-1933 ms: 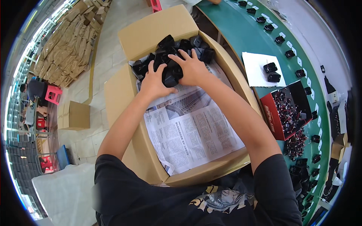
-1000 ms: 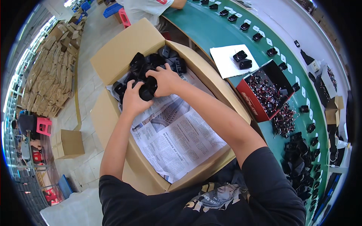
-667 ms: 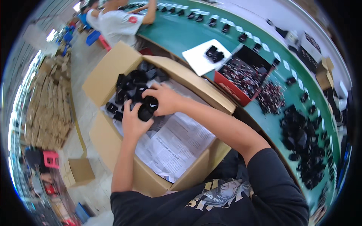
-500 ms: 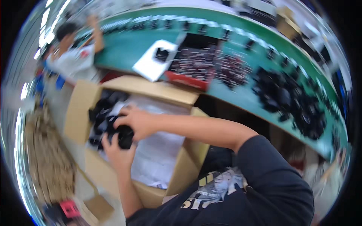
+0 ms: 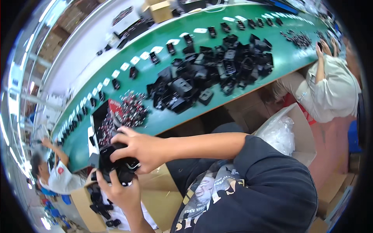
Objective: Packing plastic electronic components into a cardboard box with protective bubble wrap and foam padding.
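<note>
My left hand (image 5: 121, 191) and my right hand (image 5: 143, 151) are closed around a clump of black plastic parts (image 5: 106, 159). The left fingers hold it from below, while the right hand's fingers curl over its top. The exact kind of part cannot be made out. The clump is above the far end of an open cardboard box (image 5: 159, 190), close to the table's edge. More black parts (image 5: 101, 209) lie inside the box beside white sheeting. Just past my hands on the table is a tray of small red, black and silver pieces (image 5: 104, 130).
A large heap of black plastic parts (image 5: 229, 64) covers the middle of the green table (image 5: 171, 122). Along it runs a row of white cards and black items. One person (image 5: 58, 178) works at the left, another (image 5: 330, 85) at the right. A carton with clear plastic bags (image 5: 278, 136) stands behind my right arm.
My view has swung to the right. Both hands have lifted a clump of black parts out of the box toward the table edge.
</note>
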The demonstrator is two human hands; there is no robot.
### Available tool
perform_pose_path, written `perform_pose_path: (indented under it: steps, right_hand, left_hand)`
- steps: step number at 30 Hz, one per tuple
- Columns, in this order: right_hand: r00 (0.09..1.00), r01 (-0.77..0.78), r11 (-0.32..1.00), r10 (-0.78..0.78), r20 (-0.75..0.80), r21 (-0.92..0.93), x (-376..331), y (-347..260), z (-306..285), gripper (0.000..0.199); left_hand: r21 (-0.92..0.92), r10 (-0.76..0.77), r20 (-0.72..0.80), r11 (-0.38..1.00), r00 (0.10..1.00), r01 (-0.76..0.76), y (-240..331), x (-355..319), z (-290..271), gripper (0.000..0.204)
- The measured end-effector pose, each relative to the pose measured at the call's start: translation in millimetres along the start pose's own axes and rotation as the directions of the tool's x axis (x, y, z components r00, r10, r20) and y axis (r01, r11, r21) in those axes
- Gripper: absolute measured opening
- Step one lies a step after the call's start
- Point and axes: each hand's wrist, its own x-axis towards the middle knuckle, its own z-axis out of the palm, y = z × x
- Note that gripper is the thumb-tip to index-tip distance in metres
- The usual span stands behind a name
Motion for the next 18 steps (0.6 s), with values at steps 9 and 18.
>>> perform_pose_path:
  steps: [9, 18]
  right_hand:
    - [0.859, -0.409, 0.768, 0.144, -0.491, -0.492, -151, -18, -284, 0.067]
    - [0.638, -0.709, 0.613, 0.347, -0.688, -0.349, -241, 12, -447, 0.067]
  left_hand:
    - [-0.494, 0.636, -0.224, 0.579, 0.739, -0.648, 276, 131, 97, 0.059]
    - [-0.673, 0.808, -0.179, 0.316, 0.561, -0.669, 481, 197, 177, 0.064]
